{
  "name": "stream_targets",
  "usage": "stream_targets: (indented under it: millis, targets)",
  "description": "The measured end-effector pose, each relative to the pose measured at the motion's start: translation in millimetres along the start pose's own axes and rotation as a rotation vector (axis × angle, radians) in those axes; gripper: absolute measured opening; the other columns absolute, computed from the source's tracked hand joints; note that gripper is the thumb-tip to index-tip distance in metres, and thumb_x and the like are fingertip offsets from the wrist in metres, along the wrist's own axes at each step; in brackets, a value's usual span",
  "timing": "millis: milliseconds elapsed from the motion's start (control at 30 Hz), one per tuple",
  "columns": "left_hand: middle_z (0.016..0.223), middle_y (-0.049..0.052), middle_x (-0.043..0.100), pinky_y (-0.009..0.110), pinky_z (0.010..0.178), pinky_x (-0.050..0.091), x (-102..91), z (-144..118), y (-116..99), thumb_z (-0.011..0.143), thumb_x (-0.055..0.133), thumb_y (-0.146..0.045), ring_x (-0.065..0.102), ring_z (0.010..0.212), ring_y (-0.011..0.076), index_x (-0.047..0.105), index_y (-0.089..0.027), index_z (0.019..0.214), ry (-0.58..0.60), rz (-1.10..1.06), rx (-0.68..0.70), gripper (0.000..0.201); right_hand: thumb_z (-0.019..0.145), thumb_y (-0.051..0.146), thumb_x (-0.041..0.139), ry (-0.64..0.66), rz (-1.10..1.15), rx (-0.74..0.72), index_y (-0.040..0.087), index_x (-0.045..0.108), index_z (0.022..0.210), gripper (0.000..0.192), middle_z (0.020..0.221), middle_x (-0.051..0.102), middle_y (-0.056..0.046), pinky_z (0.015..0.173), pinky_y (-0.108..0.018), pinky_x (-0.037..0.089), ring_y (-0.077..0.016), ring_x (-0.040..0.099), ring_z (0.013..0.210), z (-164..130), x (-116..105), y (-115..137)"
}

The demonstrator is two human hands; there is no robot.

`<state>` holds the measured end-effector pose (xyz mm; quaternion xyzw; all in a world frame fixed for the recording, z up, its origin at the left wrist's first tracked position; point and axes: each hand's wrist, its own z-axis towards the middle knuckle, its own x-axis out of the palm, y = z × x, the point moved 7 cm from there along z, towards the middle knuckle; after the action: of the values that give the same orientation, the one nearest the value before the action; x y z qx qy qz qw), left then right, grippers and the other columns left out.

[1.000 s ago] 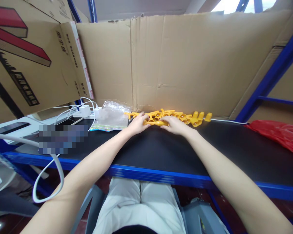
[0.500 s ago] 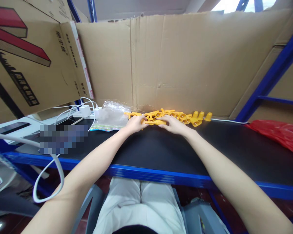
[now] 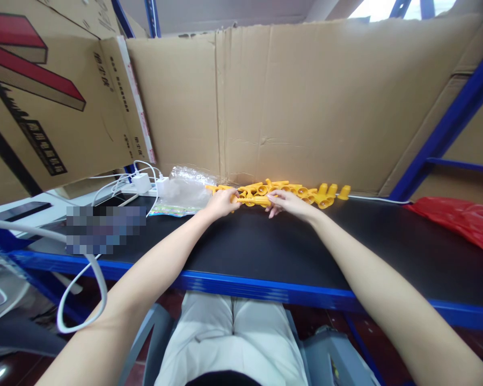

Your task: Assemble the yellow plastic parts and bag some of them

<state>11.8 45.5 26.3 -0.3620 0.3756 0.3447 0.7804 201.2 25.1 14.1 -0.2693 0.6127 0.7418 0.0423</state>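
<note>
Between my two hands lies a long yellow plastic piece [image 3: 254, 200], held level just in front of a pile of similar parts. My left hand [image 3: 222, 202] is closed around its left end. At its right end my right hand [image 3: 284, 202] pinches it with thumb and finger, the other fingers curled below. Behind them, along the cardboard, runs a pile of yellow plastic parts [image 3: 302, 191], some with round cup-like openings. Several yellow cups [image 3: 343, 192] stand at the pile's right end. The exact kind of the held piece is too small to make out.
A clear plastic bag [image 3: 185, 192] lies left of the pile. Farther left are white chargers with cables [image 3: 140, 183] and a phone [image 3: 24, 210]. A red plastic bag [image 3: 459, 220] rests at the right. Cardboard [image 3: 314, 107] walls the back of the black shelf [image 3: 257, 252], which has a blue front edge.
The right hand has shifted slightly, its fingers now curled lower around the yellow piece's right end. The left hand stays almost in place, still gripping the other end.
</note>
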Motion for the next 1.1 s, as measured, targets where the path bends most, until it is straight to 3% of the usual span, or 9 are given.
stream_targets:
  millis: [167, 333, 500, 633, 733, 800, 933, 1000, 1100]
  targets:
    - [0.076, 0.004, 0.065, 0.027, 0.066, 0.042, 0.6, 1, 0, 0.072, 0.059, -0.034, 0.06, 0.072, 0.0183, 0.064, -0.02, 0.096, -0.002, 0.007, -0.003, 0.029, 0.091, 0.039, 0.042, -0.029, -0.006, 0.024, 0.016, 0.047, 0.101, 0.025, 0.075, 0.065, -0.007, 0.06, -0.027, 0.051, -0.0132, 0.063, 0.057, 0, 1, -1]
    - [0.078, 0.004, 0.066, 0.027, 0.067, 0.042, -0.4, 1, 0, 0.072, 0.059, -0.034, 0.06, 0.073, 0.0183, 0.064, -0.019, 0.096, -0.014, 0.005, 0.008, 0.029, 0.079, 0.031, 0.064, 0.035, 0.004, -0.038, 0.019, 0.036, 0.119, 0.05, 0.078, 0.065, -0.002, 0.066, -0.029, 0.053, -0.0136, 0.064, 0.06, -4, 1, 3]
    - [0.075, 0.004, 0.065, 0.026, 0.067, 0.042, -3.1, -1, -5, 0.072, 0.059, -0.031, 0.059, 0.07, 0.0176, 0.064, -0.019, 0.096, -0.044, -0.008, 0.042, 0.027, 0.083, 0.048, 0.055, 0.078, -0.011, -0.062, 0.015, 0.051, 0.087, 0.033, 0.068, 0.067, -0.006, 0.057, -0.027, 0.051, -0.0126, 0.062, 0.051, -6, 2, 10]
    - [0.072, 0.002, 0.064, 0.026, 0.066, 0.042, -3.0, -2, -10, 0.072, 0.058, -0.029, 0.059, 0.068, 0.0171, 0.063, -0.019, 0.095, -0.054, -0.023, 0.065, 0.026, 0.087, 0.062, 0.034, 0.005, -0.017, 0.071, 0.012, 0.055, 0.068, 0.057, 0.054, 0.063, -0.009, 0.042, -0.023, 0.044, -0.0107, 0.053, 0.037, -5, -1, 3]
    - [0.071, 0.002, 0.064, 0.026, 0.066, 0.043, -1.6, -2, -10, 0.072, 0.058, -0.03, 0.059, 0.068, 0.0174, 0.063, -0.019, 0.094, -0.054, -0.023, 0.059, 0.025, 0.086, 0.066, 0.023, 0.004, -0.054, 0.15, 0.011, 0.058, 0.072, 0.067, 0.054, 0.063, -0.01, 0.035, -0.022, 0.039, -0.0106, 0.052, 0.035, -4, -2, -5]
    - [0.071, 0.002, 0.064, 0.027, 0.067, 0.043, -0.3, -1, -8, 0.071, 0.058, -0.031, 0.059, 0.069, 0.0176, 0.063, -0.019, 0.093, -0.05, -0.021, 0.046, 0.025, 0.086, 0.065, 0.028, 0.026, -0.063, 0.152, 0.011, 0.059, 0.087, 0.062, 0.069, 0.067, -0.011, 0.037, -0.021, 0.041, -0.0108, 0.057, 0.042, -4, -3, -6]
    - [0.075, 0.003, 0.064, 0.027, 0.067, 0.043, 0.7, 1, -3, 0.071, 0.059, -0.031, 0.059, 0.07, 0.0178, 0.063, -0.019, 0.093, -0.047, -0.021, 0.033, 0.026, 0.076, 0.042, 0.065, 0.006, -0.064, 0.016, 0.019, 0.046, 0.116, 0.05, 0.102, 0.065, -0.008, 0.055, -0.022, 0.051, -0.011, 0.065, 0.063, -5, -10, 1]
    - [0.076, 0.003, 0.064, 0.027, 0.067, 0.043, 0.5, 1, -3, 0.071, 0.059, -0.031, 0.059, 0.07, 0.0177, 0.063, -0.019, 0.093, -0.044, -0.023, 0.03, 0.026, 0.073, 0.035, 0.07, -0.018, -0.067, -0.028, 0.019, 0.047, 0.11, 0.047, 0.097, 0.066, -0.006, 0.058, -0.024, 0.052, -0.0109, 0.064, 0.062, -5, -11, 5]
    - [0.075, 0.003, 0.064, 0.027, 0.068, 0.043, -0.1, 0, -5, 0.071, 0.059, -0.031, 0.059, 0.07, 0.0176, 0.062, -0.019, 0.094, -0.036, -0.023, 0.031, 0.026, 0.079, 0.045, 0.06, -0.012, -0.068, -0.028, 0.016, 0.053, 0.089, 0.032, 0.079, 0.067, -0.006, 0.055, -0.024, 0.05, -0.0108, 0.062, 0.056, -4, -9, 7]
